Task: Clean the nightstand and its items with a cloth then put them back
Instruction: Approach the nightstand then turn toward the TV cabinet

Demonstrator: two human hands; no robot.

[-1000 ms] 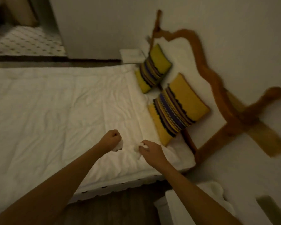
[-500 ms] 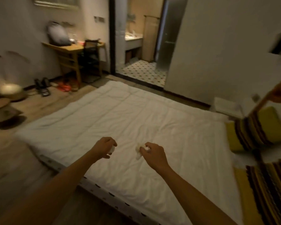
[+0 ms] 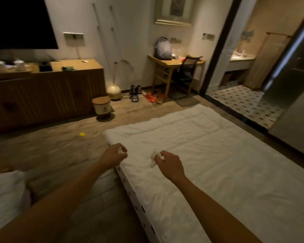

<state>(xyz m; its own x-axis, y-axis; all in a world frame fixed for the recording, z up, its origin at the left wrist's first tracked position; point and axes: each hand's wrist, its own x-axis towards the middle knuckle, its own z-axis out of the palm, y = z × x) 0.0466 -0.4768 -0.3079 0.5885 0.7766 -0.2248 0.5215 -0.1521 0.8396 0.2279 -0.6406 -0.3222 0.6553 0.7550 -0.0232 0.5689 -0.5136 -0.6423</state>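
Here the right hand (image 3: 168, 165) pinches a crumpled white cloth (image 3: 154, 159) over the bed (image 3: 218, 163); the left hand (image 3: 115, 155) curls round another white scrap. No nightstand shows; finding it likely comes next.

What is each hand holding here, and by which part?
Each grips a small white wad: left hand, piece mostly hidden; right hand pinches its wad's upper end.

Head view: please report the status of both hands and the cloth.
Left hand grips a white wad. Right hand pinches a white cloth. Both over the bed edge. Nightstand not in view.
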